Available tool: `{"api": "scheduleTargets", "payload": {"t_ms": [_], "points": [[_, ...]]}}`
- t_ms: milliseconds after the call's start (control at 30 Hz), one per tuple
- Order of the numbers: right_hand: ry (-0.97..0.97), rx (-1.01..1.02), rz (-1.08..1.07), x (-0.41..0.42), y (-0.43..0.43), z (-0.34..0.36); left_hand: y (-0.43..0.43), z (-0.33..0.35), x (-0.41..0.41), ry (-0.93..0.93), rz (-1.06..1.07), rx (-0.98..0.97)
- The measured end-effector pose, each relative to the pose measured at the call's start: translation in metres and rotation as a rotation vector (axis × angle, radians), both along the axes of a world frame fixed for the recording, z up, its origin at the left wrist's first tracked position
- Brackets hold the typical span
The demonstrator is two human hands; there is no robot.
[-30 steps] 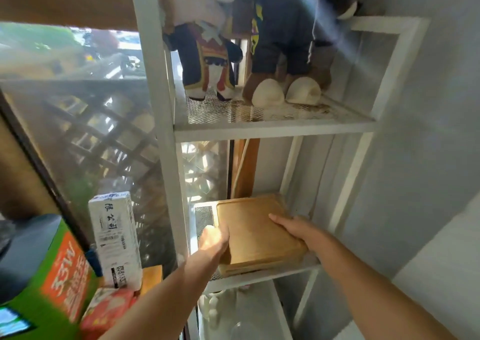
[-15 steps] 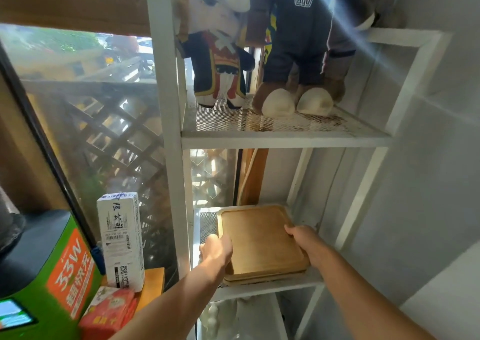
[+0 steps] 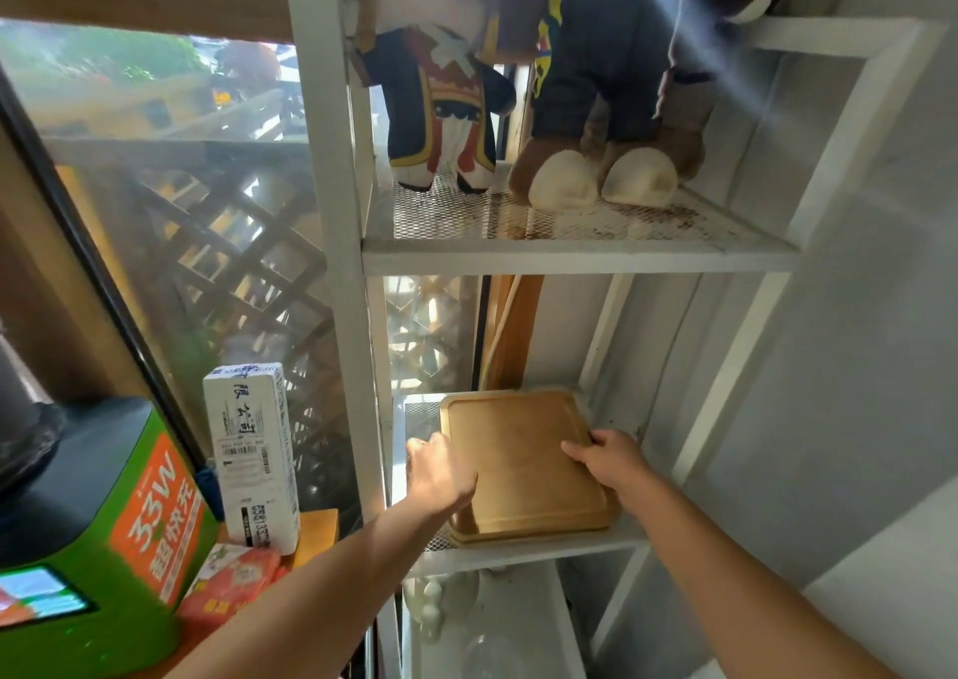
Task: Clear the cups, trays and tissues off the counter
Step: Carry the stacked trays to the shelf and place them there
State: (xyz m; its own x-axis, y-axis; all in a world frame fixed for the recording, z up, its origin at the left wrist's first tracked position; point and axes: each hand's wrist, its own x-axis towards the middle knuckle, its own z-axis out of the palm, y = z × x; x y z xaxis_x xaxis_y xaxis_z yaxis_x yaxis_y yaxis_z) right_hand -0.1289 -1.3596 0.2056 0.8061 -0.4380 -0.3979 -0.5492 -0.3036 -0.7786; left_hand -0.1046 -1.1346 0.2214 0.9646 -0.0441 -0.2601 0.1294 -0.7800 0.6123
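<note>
A stack of wooden trays (image 3: pixel 518 471) lies flat on the middle mesh shelf (image 3: pixel 523 554) of a white metal rack. My left hand (image 3: pixel 440 471) is at the stack's left edge, fingers spread and reaching along the side, the palm resting against the tray. My right hand (image 3: pixel 609 455) holds the right edge, thumb on the top tray's surface and fingers curled round the rim. The stack's near edge sits just inside the shelf's front rail. No cups or loose tissues show on this shelf.
Two plush toys (image 3: pixel 440 82) (image 3: pixel 611 82) stand on the shelf above. Left of the rack are a white carton (image 3: pixel 254 450), a red packet (image 3: pixel 233 585) and a green machine (image 3: pixel 103 523) by the window. White pieces (image 3: pixel 430 606) and glassware (image 3: pixel 487 652) sit below.
The tray stack has slid further back onto the shelf. My left hand has gone from a closed grip on the near left corner to spread fingers along the left edge.
</note>
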Motion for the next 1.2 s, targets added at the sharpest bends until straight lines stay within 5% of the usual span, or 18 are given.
{"api": "scheduleTargets", "payload": {"t_ms": [167, 300, 433, 600, 733, 967, 1200], "points": [[0.064, -0.531, 0.163, -0.026, 0.024, 0.021, 0.008, 0.017, -0.013, 0.021, -0.131, 0.046], [0.016, -0.767, 0.267, -0.052, 0.049, 0.048, 0.015, 0.031, -0.038, 0.054, -0.234, 0.038], [-0.104, -0.643, 0.326, -0.076, 0.092, 0.072, 0.041, 0.044, -0.077, 0.000, -0.465, 0.028], [0.249, -0.469, 0.693, -0.120, 0.172, 0.071, 0.142, 0.045, -0.138, 0.035, -0.732, 0.240], [0.197, -0.576, 0.804, -0.140, 0.295, 0.037, 0.273, 0.015, -0.171, -0.130, -0.577, 0.478], [-0.014, -0.659, 1.018, -0.172, 0.523, -0.003, 0.511, -0.011, -0.235, -0.059, -0.169, 0.505], [-0.108, -0.608, 1.144, -0.187, 0.662, 0.000, 0.642, -0.005, -0.291, -0.062, 0.055, 0.563]]}}
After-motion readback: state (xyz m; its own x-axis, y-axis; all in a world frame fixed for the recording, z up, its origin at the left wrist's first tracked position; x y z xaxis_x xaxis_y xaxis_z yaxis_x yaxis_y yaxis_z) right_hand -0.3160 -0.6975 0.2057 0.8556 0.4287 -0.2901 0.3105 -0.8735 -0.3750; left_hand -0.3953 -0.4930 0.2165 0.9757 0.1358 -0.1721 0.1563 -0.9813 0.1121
